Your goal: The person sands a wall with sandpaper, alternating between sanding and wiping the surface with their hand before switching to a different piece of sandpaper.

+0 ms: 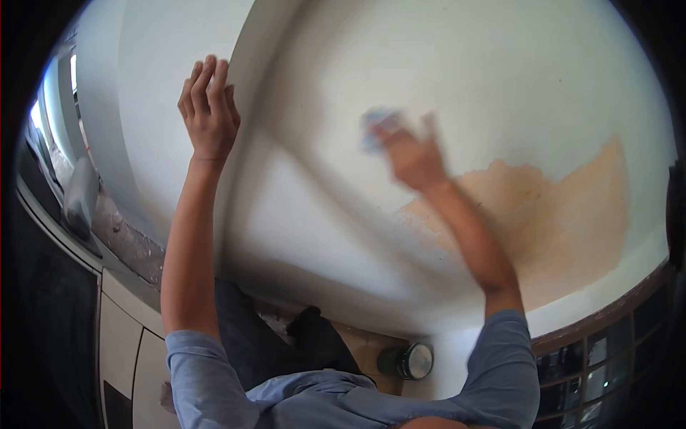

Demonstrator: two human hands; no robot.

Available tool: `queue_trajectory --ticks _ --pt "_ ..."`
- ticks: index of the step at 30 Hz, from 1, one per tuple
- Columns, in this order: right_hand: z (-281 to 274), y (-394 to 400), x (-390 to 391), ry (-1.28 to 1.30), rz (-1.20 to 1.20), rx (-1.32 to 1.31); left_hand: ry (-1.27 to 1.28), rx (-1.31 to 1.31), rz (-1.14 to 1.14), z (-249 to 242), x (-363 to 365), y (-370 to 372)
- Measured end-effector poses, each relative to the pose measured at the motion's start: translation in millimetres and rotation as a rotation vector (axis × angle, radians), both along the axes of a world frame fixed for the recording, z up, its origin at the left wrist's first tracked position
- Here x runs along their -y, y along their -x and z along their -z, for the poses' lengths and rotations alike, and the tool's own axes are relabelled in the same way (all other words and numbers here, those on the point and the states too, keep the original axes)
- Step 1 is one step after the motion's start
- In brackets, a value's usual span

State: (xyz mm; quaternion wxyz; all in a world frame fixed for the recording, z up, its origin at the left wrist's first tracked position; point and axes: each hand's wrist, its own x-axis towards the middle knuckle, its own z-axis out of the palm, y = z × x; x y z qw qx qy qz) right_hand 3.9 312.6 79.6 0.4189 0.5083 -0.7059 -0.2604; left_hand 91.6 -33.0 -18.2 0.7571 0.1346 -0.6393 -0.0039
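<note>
My right hand [418, 161], smeared by motion, is up against the pale wall [493, 79]. Its fingers hold a blue-and-white pad [382, 125], which looks like a folded cloth or paper but is too blurred to name. To the lower right of that hand spreads an orange-tan patch [550, 214] with a ragged upper edge, where the white surface is gone. My left hand [209, 114] is raised near the wall's vertical corner [246, 93]. Its fingers are stretched out, slightly bent, and nothing shows in them.
Below, near my legs, a dark round can [414, 361] with a pale top stands on the floor. A dark-framed, paned window or door [597, 365] lies at lower right. Light cabinet panels [120, 325] and a grey rounded object [82, 196] are at left.
</note>
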Motion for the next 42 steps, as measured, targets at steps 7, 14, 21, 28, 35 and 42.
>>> queue_trajectory --ticks 7,14,21,28,35,42 --pt "-200.2 31.7 -14.0 0.861 0.016 -0.501 -0.036 -0.028 0.036 1.9 -3.1 2.8" --pt "38.7 10.0 57.2 -0.221 -0.162 0.115 -0.013 -0.040 0.036 2.9 -0.7 0.5" --pt "-272.0 43.4 63.4 0.739 -0.057 -0.534 -0.041 -0.063 0.115 2.9 -2.0 3.4" --pt "20.0 1.5 138.3 -0.180 -0.101 0.052 -0.037 -0.057 0.103 3.0 -5.3 -0.2" --pt "-173.3 40.4 141.4 0.139 -0.095 -0.472 -0.027 -0.039 0.096 5.9 0.8 -1.4" --pt "-152.4 47.4 178.2 0.371 0.020 -0.667 -0.040 -0.062 0.119 8.0 0.5 -2.1"
